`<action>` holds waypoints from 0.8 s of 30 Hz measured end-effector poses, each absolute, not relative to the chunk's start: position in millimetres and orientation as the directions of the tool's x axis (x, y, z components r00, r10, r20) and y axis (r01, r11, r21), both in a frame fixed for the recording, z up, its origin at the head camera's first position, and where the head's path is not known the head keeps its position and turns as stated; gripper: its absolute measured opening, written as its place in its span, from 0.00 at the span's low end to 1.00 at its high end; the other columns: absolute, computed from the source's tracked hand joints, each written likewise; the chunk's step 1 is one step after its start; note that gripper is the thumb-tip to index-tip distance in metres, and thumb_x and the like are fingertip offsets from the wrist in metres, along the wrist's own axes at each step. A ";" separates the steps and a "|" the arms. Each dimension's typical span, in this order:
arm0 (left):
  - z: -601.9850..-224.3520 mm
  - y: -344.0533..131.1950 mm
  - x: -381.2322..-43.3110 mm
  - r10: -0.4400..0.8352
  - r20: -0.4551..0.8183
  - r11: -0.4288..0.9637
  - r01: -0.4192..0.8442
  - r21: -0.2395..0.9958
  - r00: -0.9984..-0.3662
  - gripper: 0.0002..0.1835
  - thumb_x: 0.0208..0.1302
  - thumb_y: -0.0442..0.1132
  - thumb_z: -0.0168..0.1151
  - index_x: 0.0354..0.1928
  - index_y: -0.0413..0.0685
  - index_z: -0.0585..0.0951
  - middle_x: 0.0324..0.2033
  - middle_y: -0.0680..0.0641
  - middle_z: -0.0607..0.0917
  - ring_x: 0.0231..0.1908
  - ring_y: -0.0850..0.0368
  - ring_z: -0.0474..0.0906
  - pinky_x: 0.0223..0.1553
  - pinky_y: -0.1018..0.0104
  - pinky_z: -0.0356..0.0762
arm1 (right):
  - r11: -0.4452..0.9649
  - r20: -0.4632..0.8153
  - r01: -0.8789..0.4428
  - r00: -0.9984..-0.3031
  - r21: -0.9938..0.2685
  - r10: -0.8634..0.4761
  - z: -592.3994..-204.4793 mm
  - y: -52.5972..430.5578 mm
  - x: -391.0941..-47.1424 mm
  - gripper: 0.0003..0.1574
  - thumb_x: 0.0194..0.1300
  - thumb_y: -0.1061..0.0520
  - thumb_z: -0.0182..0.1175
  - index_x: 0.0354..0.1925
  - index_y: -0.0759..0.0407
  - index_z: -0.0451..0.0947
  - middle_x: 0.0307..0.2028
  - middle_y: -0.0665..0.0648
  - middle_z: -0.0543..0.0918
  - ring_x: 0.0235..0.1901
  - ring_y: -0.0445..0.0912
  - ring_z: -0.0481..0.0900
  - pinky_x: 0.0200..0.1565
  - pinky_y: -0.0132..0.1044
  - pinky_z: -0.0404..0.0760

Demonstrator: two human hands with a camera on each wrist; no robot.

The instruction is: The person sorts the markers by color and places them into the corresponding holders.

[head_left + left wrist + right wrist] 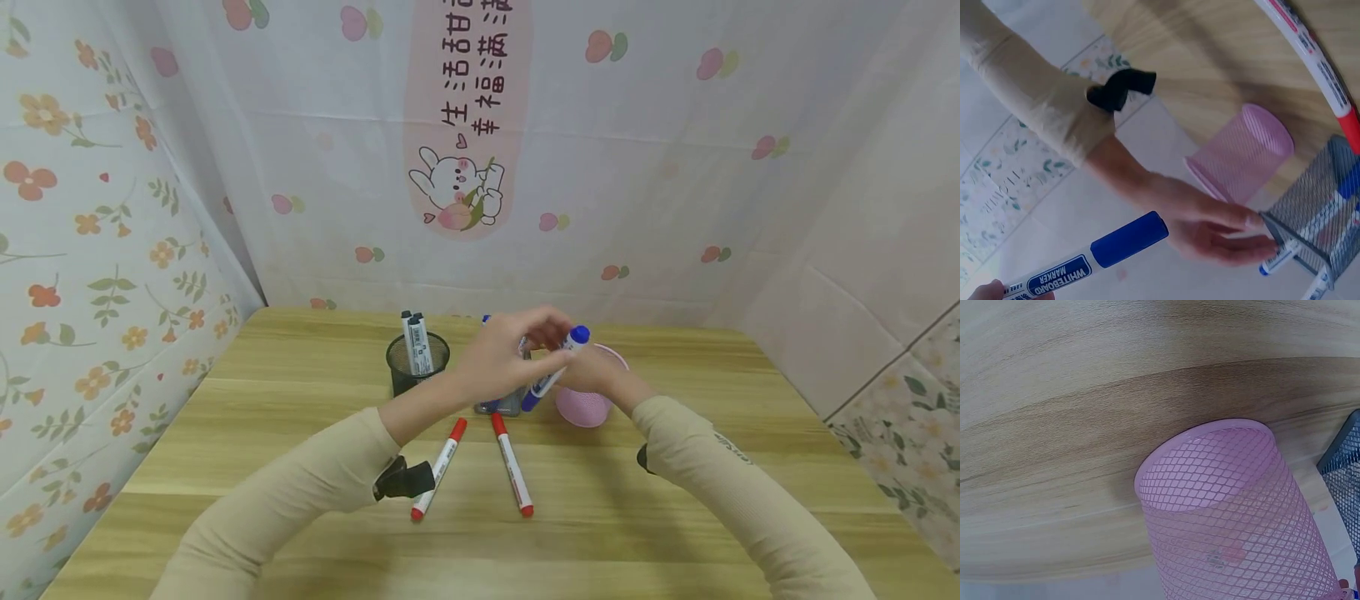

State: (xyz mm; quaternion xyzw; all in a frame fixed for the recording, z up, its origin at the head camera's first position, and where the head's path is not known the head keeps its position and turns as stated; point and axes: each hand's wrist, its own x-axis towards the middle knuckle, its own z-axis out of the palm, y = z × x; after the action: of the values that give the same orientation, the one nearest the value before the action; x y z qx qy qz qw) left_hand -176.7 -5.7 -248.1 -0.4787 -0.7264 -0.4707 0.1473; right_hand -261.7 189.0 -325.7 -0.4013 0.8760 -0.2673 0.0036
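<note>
My left hand (495,354) pinches a whiteboard marker (555,367) with blue ends, tilted, in front of the right hand. In the left wrist view the marker (1094,257) shows its label, with fingertips at its lower end. A grey mesh pen holder (498,407) stands behind the hands, with blue markers (1310,231) inside. At its rim are the fingertips of my right hand (1200,219), thumb and fingers extended and slightly apart. Beside it stands a pink mesh cup (1229,512) under the right wrist. In the head view the left hand and marker partly cover the right hand.
Left of the hands, a black mesh cup (401,379) holds markers (420,343) with black caps. Nearer, a red-capped marker (438,471) and another red-capped marker (513,467) lie on the wooden table (637,533). Patterned cloth (330,142) hangs behind.
</note>
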 end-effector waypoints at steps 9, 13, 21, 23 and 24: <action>-240.2 -16.9 -193.4 0.494 0.651 0.137 0.791 0.596 -0.576 0.10 0.57 0.34 0.59 0.42 0.40 0.75 0.33 0.50 0.80 0.35 0.65 0.74 0.42 0.71 0.70 | 0.580 0.210 -0.749 -0.653 -0.320 -0.728 -324.9 182.4 -266.6 0.30 0.55 0.52 0.62 0.54 0.60 0.68 0.53 0.58 0.71 0.55 0.52 0.65 0.54 0.44 0.63; -239.9 -20.0 -200.6 0.465 0.629 0.168 0.760 0.628 -0.623 0.11 0.58 0.35 0.58 0.42 0.41 0.75 0.33 0.51 0.80 0.36 0.65 0.74 0.42 0.72 0.70 | 0.633 0.157 -0.721 -0.686 -0.282 -0.711 -323.1 180.9 -265.6 0.28 0.57 0.48 0.60 0.53 0.59 0.71 0.50 0.56 0.74 0.52 0.52 0.69 0.52 0.45 0.65; -244.6 -24.2 -217.8 0.396 0.597 0.221 0.704 0.675 -0.698 0.12 0.59 0.37 0.58 0.44 0.41 0.74 0.34 0.51 0.80 0.37 0.62 0.75 0.44 0.68 0.70 | 0.677 0.113 -0.684 -0.722 -0.272 -0.683 -322.7 179.7 -264.0 0.27 0.58 0.48 0.58 0.52 0.60 0.72 0.51 0.57 0.74 0.52 0.54 0.67 0.52 0.48 0.64; -246.4 -24.8 -221.2 0.380 0.589 0.222 0.688 0.691 -0.713 0.13 0.58 0.37 0.58 0.44 0.40 0.74 0.34 0.50 0.80 0.37 0.61 0.76 0.44 0.67 0.70 | 0.684 0.106 -0.677 -0.728 -0.272 -0.678 -322.7 179.5 -263.4 0.27 0.58 0.48 0.58 0.52 0.60 0.71 0.51 0.57 0.74 0.52 0.53 0.68 0.52 0.47 0.65; -247.2 -25.0 -222.6 0.376 0.584 0.220 0.681 0.698 -0.720 0.13 0.58 0.37 0.58 0.44 0.40 0.74 0.35 0.50 0.80 0.38 0.61 0.76 0.44 0.67 0.70 | 0.683 0.105 -0.677 -0.727 -0.273 -0.679 -322.5 179.2 -263.1 0.27 0.58 0.48 0.58 0.52 0.60 0.71 0.51 0.57 0.74 0.52 0.53 0.68 0.52 0.47 0.65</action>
State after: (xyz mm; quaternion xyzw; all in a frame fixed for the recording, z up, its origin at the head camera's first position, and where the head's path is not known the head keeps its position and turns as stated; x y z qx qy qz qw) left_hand -222.6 -25.0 -247.2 -0.3444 -0.7671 -0.5210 0.1467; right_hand -263.1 179.2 -322.5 -0.3694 0.9174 -0.1481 0.0023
